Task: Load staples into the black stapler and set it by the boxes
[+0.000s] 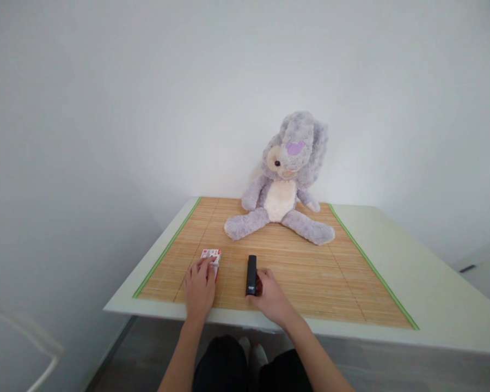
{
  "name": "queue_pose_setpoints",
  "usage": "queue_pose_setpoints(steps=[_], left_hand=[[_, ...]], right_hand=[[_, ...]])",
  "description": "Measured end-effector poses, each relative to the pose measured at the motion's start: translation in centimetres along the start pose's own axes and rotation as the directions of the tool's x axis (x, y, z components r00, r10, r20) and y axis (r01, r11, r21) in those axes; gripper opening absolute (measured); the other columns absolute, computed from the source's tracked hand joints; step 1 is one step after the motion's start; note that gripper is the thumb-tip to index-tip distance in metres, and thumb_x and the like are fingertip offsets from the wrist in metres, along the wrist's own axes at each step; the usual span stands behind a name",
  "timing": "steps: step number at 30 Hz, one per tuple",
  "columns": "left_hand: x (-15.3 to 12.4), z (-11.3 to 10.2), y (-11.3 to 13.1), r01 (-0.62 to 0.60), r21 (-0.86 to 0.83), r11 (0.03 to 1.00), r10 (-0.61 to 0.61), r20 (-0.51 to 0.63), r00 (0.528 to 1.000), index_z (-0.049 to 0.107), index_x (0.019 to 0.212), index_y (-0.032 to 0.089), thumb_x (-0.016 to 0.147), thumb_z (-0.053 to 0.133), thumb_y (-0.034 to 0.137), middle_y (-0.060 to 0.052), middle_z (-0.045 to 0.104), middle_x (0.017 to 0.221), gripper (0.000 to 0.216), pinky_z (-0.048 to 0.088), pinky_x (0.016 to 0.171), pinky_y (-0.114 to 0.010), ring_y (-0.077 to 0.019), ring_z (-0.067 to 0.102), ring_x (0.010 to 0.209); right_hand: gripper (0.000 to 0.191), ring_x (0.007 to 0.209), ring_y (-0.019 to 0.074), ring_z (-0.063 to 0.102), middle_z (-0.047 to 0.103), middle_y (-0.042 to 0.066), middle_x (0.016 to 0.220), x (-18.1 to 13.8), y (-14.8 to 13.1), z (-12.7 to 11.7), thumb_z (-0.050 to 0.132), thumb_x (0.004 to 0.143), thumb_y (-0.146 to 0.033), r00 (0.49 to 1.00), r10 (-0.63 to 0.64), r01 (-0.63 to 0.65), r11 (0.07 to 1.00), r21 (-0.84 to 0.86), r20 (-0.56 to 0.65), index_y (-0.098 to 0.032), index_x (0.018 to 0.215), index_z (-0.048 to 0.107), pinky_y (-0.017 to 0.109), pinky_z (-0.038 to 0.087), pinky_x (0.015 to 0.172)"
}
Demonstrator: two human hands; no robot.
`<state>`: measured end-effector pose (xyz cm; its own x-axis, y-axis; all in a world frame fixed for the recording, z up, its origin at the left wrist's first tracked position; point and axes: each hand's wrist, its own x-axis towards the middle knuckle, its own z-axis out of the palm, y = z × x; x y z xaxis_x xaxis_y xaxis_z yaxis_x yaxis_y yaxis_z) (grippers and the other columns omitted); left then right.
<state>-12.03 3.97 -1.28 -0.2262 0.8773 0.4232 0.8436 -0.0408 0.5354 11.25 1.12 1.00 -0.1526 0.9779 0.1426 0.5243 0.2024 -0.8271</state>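
Note:
My left hand (200,287) is closed over a small white-and-red box (212,253), its fingers covering much of the top. The box lies on the bamboo mat (302,272), and its printing is too small to read. To the right, my right hand (271,296) grips a narrow black stapler (251,272) from its right side, near the end closest to me. Small pale lettering marks that end. The stapler points away from me, and a gap of bare mat separates it from the box.
A grey plush rabbit (281,201) sits at the back of the mat with its legs spread, one ear hanging over its face. Green edging borders the mat on a white table (392,239). A white wall (147,98) stands behind.

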Motion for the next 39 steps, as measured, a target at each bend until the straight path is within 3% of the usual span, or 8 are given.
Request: queue_pose_setpoints(steps=[6,11,16,39], left_hand=[[0.0,-0.1,0.0,0.006,-0.002,1.000,-0.006,0.007,1.000,0.065,0.131,0.033,0.105,0.040,0.038,-0.006,0.062,0.134,0.037,0.042,0.106,-0.048,-0.0283,0.055,0.121],[0.0,-0.1,0.0,0.026,-0.022,0.999,-0.025,0.019,1.000,0.066,0.129,0.034,0.105,0.039,0.039,-0.006,0.063,0.134,0.037,0.043,0.104,-0.048,-0.0280,0.056,0.120],[0.0,-0.1,0.0,0.042,-0.029,0.999,-0.041,0.021,0.999,0.065,0.131,0.037,0.105,0.039,0.039,-0.004,0.062,0.135,0.037,0.044,0.103,-0.047,-0.0277,0.055,0.121],[0.1,-0.2,-0.1,0.036,-0.044,0.998,-0.036,0.011,0.999,0.067,0.129,0.034,0.105,0.040,0.041,-0.004,0.063,0.135,0.037,0.043,0.107,-0.048,-0.0273,0.057,0.120]], right_hand=[[0.034,0.092,0.0204,0.065,0.062,0.005,0.112,1.4,-2.6,4.6,0.068,0.075,-0.016,1.000,-0.029,0.028,0.999,-0.041,-0.008,-0.024,0.108,0.066,0.033,0.056,0.084],[0.047,0.106,0.0266,0.063,0.064,0.006,0.115,1.0,-3.4,6.7,0.074,0.081,-0.028,0.997,-0.064,0.058,0.988,-0.144,-0.041,-0.028,0.127,0.065,0.039,0.051,0.095],[0.050,0.109,0.0284,0.062,0.067,0.006,0.113,0.8,-3.3,7.0,0.077,0.082,-0.034,0.992,-0.117,0.103,0.963,-0.250,-0.038,-0.030,0.130,0.065,0.040,0.050,0.096],[0.055,0.104,0.0281,0.062,0.068,0.005,0.105,1.0,-3.0,7.3,0.078,0.084,-0.046,0.992,-0.113,0.093,0.946,-0.312,-0.047,-0.035,0.136,0.065,0.039,0.050,0.090]])
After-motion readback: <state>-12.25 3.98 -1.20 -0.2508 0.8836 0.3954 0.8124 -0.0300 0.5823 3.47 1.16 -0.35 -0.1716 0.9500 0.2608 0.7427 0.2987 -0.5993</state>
